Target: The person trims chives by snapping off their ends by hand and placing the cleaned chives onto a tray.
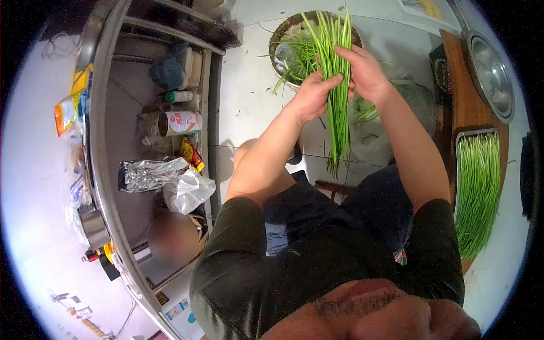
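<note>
Both hands hold one upright bundle of long green stalks [338, 113] in front of the body. My left hand [314, 96] wraps round its middle, thumb across the front. A little higher, my right hand [365, 73] grips the bundle from the other side, its thumb against the stalks. The pale ends point away from me, and the darker thin tips hang toward my lap. Behind the bundle stands a round bin [277, 35] with loose green stalks and scraps in it.
At the right, a metal tray [460, 148] of many green stalks lies on a brown wooden surface [455, 62] beside a metal basin [490, 73]. A clear plastic bag [408, 119] sits near my right forearm. Shelving at the left holds a can [182, 122] and bags [190, 191].
</note>
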{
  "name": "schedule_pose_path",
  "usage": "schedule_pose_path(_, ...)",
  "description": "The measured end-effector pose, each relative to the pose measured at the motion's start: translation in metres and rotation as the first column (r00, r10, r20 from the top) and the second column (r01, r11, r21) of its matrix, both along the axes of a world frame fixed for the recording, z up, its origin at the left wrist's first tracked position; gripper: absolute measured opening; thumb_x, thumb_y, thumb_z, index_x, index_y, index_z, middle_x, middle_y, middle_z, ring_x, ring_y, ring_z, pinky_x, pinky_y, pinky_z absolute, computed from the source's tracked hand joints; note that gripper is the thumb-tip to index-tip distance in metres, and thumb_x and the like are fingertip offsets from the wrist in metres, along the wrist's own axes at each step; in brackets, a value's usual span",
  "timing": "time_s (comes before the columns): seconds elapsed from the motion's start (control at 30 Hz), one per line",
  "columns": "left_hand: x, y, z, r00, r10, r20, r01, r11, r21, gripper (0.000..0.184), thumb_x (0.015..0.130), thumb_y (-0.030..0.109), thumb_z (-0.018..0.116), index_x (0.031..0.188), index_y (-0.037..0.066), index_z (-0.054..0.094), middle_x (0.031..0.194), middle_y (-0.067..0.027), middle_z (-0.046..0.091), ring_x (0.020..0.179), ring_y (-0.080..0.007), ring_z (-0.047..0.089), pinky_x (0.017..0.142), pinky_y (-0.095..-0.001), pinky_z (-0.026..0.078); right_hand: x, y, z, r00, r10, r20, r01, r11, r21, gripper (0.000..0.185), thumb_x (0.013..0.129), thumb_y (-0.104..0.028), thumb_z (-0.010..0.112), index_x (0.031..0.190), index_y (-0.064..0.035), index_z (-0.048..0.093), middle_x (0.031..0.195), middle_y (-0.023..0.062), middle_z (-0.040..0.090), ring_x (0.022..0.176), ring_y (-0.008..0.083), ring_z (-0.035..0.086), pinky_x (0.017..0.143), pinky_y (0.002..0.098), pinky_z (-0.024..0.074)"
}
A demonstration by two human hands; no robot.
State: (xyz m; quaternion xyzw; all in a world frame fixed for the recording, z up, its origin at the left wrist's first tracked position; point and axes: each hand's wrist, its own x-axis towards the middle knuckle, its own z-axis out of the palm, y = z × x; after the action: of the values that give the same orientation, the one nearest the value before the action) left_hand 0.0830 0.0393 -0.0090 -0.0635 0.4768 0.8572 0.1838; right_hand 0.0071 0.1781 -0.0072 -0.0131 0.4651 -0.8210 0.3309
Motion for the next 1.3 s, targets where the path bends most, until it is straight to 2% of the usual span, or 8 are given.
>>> schedule_pose_path(0.03, -0.001, -0.001, 0.000, 1.000, -0.011, 0.000, 0.011, 1.000, 0.012, 0.026, 0.098, 0.018, 0.051, 0.112, -0.002, 0.057, 0.100, -0.0130, 0.066, 0.086, -0.0237, 0.066, 0.077, -0.0350, 0.056, 0.001, 0.000, 0.004, 1.000, -0.013, 0.017, 0.014, 1.000, -0.015, 0.025, 0.094, -0.031, 0.057, 0.100, -0.0069, 0.060, 0.063, 0.0013, 0.058, 0.036, 0.0116, 0.042, 0.032, 0.0276, 0.0327)
schedule_pose_path(0.13, -0.005, -0.006, -0.003, 0.999, -0.036, 0.007, 0.036, 0.998, 0.047, 0.030, 0.099, 0.020, 0.049, 0.118, -0.002, 0.054, 0.106, -0.0152, 0.066, 0.092, -0.0264, 0.066, 0.082, -0.0372, 0.056, -0.003, 0.000, 0.001, 0.990, -0.078, 0.114, 0.083, 0.996, -0.044, 0.026, 0.094, -0.032, 0.056, 0.100, -0.0068, 0.061, 0.065, 0.0016, 0.060, 0.037, 0.0116, 0.043, 0.032, 0.0275, 0.0314)
schedule_pose_path(0.33, -0.010, -0.012, 0.003, 0.998, -0.058, 0.020, 0.056, 0.994, 0.093, 0.034, 0.100, 0.021, 0.046, 0.124, -0.003, 0.051, 0.111, -0.0174, 0.064, 0.096, -0.0286, 0.066, 0.084, -0.0391, 0.056, -0.007, -0.001, 0.014, 0.984, -0.029, 0.178, 0.045, 0.995, -0.086, 0.026, 0.093, -0.031, 0.056, 0.097, -0.0056, 0.061, 0.068, 0.0031, 0.062, 0.040, 0.0119, 0.047, 0.032, 0.0277, 0.0313)
schedule_pose_path(0.43, -0.010, -0.013, 0.005, 0.997, -0.073, 0.040, 0.070, 0.995, 0.069, 0.035, 0.100, 0.021, 0.046, 0.125, -0.004, 0.050, 0.114, -0.0185, 0.063, 0.098, -0.0301, 0.065, 0.086, -0.0405, 0.055, -0.015, -0.004, 0.014, 0.997, -0.075, -0.012, 0.075, 0.997, -0.007, 0.024, 0.093, -0.029, 0.058, 0.098, -0.0052, 0.062, 0.071, 0.0042, 0.063, 0.043, 0.0128, 0.052, 0.034, 0.0285, 0.0361)
schedule_pose_path(0.73, -0.010, -0.020, -0.005, 0.977, -0.201, 0.065, 0.186, 0.965, 0.183, 0.042, 0.101, 0.025, 0.043, 0.131, -0.003, 0.046, 0.122, -0.0228, 0.059, 0.108, -0.0348, 0.062, 0.095, -0.0441, 0.051, -0.033, 0.006, -0.006, 0.994, 0.064, 0.092, -0.055, 0.994, -0.091, 0.028, 0.094, -0.028, 0.056, 0.106, -0.0025, 0.060, 0.086, 0.0080, 0.068, 0.068, 0.0175, 0.064, 0.053, 0.0329, 0.0506)
schedule_pose_path(0.93, -0.010, -0.020, -0.005, 0.960, -0.276, 0.042, 0.267, 0.952, 0.147, 0.042, 0.101, 0.025, 0.041, 0.133, -0.002, 0.044, 0.123, -0.0224, 0.058, 0.110, -0.0348, 0.061, 0.094, -0.0434, 0.051, -0.026, 0.006, 0.004, 0.997, 0.064, 0.038, -0.057, 0.982, -0.179, 0.033, 0.097, -0.028, 0.054, 0.114, -0.0004, 0.059, 0.096, 0.0109, 0.068, 0.073, 0.0188, 0.066, 0.062, 0.0328, 0.0541)
schedule_pose_path(1.03, -0.010, -0.019, -0.006, 0.952, -0.300, 0.059, 0.293, 0.950, 0.104, 0.040, 0.101, 0.024, 0.043, 0.133, 0.000, 0.044, 0.121, -0.0211, 0.060, 0.109, -0.0341, 0.062, 0.092, -0.0430, 0.053, -0.022, 0.004, 0.009, 0.999, 0.004, 0.046, 0.003, 0.990, -0.140, 0.032, 0.098, -0.027, 0.054, 0.113, 0.0007, 0.060, 0.097, 0.0120, 0.068, 0.075, 0.0189, 0.066, 0.065, 0.0330, 0.0548)
schedule_pose_path(1.3, -0.009, -0.013, -0.010, 0.940, -0.333, 0.074, 0.333, 0.943, 0.008, 0.041, 0.099, 0.024, 0.051, 0.132, 0.000, 0.046, 0.117, -0.0169, 0.063, 0.103, -0.0285, 0.064, 0.090, -0.0412, 0.052, -0.021, 0.007, 0.007, 0.992, 0.071, -0.103, -0.079, 0.993, -0.083, 0.029, 0.091, -0.022, 0.064, 0.109, 0.0009, 0.061, 0.096, 0.0093, 0.065, 0.082, 0.0165, 0.064, 0.071, 0.0309, 0.0540)
